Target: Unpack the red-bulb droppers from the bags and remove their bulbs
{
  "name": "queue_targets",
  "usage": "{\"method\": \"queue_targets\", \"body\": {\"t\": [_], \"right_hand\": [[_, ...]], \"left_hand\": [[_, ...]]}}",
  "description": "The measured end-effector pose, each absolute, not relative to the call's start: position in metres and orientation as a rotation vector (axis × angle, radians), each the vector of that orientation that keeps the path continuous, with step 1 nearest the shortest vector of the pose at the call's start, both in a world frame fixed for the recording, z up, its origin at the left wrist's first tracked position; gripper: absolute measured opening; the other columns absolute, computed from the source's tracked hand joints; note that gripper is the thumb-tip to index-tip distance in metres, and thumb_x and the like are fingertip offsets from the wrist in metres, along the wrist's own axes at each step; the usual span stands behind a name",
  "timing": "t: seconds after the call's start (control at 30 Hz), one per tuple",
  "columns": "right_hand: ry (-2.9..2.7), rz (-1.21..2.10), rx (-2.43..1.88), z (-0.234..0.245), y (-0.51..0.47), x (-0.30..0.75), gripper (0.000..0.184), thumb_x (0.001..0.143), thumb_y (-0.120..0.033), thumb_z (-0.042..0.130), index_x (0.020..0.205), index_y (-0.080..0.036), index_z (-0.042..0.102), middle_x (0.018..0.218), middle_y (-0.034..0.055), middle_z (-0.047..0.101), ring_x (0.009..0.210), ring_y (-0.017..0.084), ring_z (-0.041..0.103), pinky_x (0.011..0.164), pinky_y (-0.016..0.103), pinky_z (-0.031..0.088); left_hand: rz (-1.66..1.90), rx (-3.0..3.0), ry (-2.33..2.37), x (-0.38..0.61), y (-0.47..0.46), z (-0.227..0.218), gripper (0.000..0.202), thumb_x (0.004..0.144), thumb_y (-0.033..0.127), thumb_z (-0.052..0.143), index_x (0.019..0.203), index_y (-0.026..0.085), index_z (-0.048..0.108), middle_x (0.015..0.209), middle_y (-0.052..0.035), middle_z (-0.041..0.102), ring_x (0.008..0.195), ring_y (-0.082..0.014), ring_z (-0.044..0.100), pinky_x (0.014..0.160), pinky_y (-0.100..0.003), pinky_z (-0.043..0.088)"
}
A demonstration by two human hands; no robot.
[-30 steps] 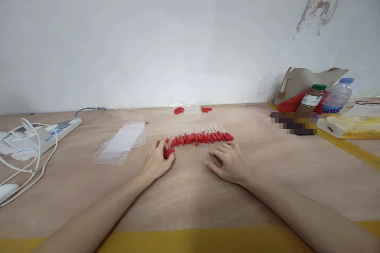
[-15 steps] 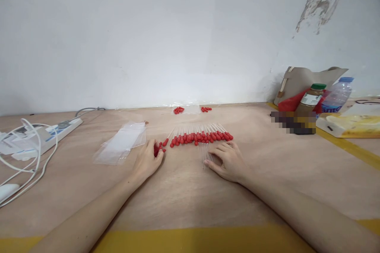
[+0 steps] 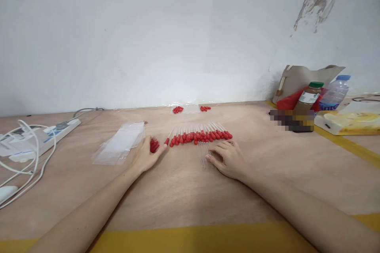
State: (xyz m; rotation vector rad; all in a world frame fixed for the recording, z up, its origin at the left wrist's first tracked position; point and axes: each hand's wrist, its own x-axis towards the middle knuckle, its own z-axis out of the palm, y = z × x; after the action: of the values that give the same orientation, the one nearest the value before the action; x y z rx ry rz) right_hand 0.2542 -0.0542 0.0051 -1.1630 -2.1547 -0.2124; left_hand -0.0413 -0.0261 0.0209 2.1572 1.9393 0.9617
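My left hand [image 3: 147, 156] curls around a small cluster of red rubber bulbs [image 3: 154, 146], its thumb stretched toward the leftmost bulb-tipped dropper. A row of thin clear droppers with red bulb ends [image 3: 190, 137] lies fanned across the table, bulbs facing me and tubes pointing to the wall. In front of this row rest several bare thin clear tubes [image 3: 203, 154]. At their right side is my right hand [image 3: 227, 158], with bent fingers and thumb a little apart. Its fingertips touch or nearly touch the tubes; no tube is plainly gripped.
Flat clear plastic bags [image 3: 120, 144] lie left of my left hand. Farther left are a power strip [image 3: 63, 132] and white cables. Two small red bulb groups [image 3: 178, 109] sit by the wall. Bottles [image 3: 308, 97], a beige bag [image 3: 297, 79] and a yellow pack [image 3: 350, 123] stand right.
My left hand has drawn the loose red bulbs slightly left into its curl, and its thumb now reaches the leftmost dropper. The right thumb has moved slightly closer to its fingers.
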Motion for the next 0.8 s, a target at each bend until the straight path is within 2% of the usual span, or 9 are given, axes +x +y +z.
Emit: {"method": "queue_targets", "body": {"t": [0.07, 0.2, 0.4, 0.6, 0.8], "right_hand": [[-2.158, -0.201, -1.168, 0.005, -0.054, 0.255, 0.022, 0.082, -0.039, 0.049, 0.084, -0.021, 0.061, 0.084, 0.0026, 0.065, 0.081, 0.016, 0.054, 0.082, 0.034, 0.027], [-2.177, -0.201, -1.167, 0.007, -0.055, 0.255, 0.022, 0.083, -0.039, 0.049, 0.082, -0.020, 0.061, 0.083, 0.0026, 0.065, 0.081, 0.016, 0.054, 0.082, 0.033, 0.027], [-2.183, -0.182, -1.180, 0.007, -0.055, 0.255, 0.022, 0.083, -0.038, 0.049, 0.081, -0.021, 0.062, 0.083, 0.0026, 0.065, 0.081, 0.016, 0.054, 0.082, 0.034, 0.027], [-2.178, -0.185, -1.185, 0.006, -0.053, 0.255, 0.022, 0.083, -0.039, 0.049, 0.083, -0.021, 0.061, 0.087, 0.0031, 0.065, 0.083, 0.017, 0.054, 0.083, 0.034, 0.027], [-2.181, -0.152, -1.179, 0.006, -0.053, 0.255, 0.022, 0.083, -0.039, 0.049, 0.087, -0.021, 0.061, 0.088, 0.0020, 0.065, 0.084, 0.016, 0.054, 0.083, 0.034, 0.028]], "left_hand": [[0.902, 2.253, 1.885, -0.041, -0.028, 0.020, 0.034, 0.071, 0.050, 0.054, 0.085, 0.020, 0.046, 0.088, -0.0034, 0.054, 0.080, -0.0187, 0.054, 0.071, -0.030, 0.042], [0.872, 2.302, 1.905, -0.042, -0.026, 0.019, 0.019, 0.077, 0.039, 0.046, 0.075, 0.020, 0.045, 0.082, -0.0022, 0.053, 0.075, -0.0171, 0.052, 0.071, -0.030, 0.041], [1.013, 2.043, 2.149, -0.045, -0.013, 0.019, 0.019, 0.077, 0.038, 0.046, 0.079, 0.020, 0.041, 0.079, -0.0029, 0.054, 0.076, -0.0195, 0.054, 0.069, -0.032, 0.042], [1.028, 1.985, 2.101, -0.041, -0.003, 0.014, 0.038, 0.073, 0.048, 0.050, 0.095, 0.018, 0.044, 0.082, -0.0052, 0.058, 0.082, -0.0207, 0.057, 0.073, -0.033, 0.044], [1.036, 1.922, 2.044, -0.037, -0.010, 0.013, 0.056, 0.073, 0.050, 0.050, 0.114, 0.013, 0.042, 0.102, -0.0116, 0.060, 0.100, -0.0235, 0.055, 0.085, -0.035, 0.042]]}}
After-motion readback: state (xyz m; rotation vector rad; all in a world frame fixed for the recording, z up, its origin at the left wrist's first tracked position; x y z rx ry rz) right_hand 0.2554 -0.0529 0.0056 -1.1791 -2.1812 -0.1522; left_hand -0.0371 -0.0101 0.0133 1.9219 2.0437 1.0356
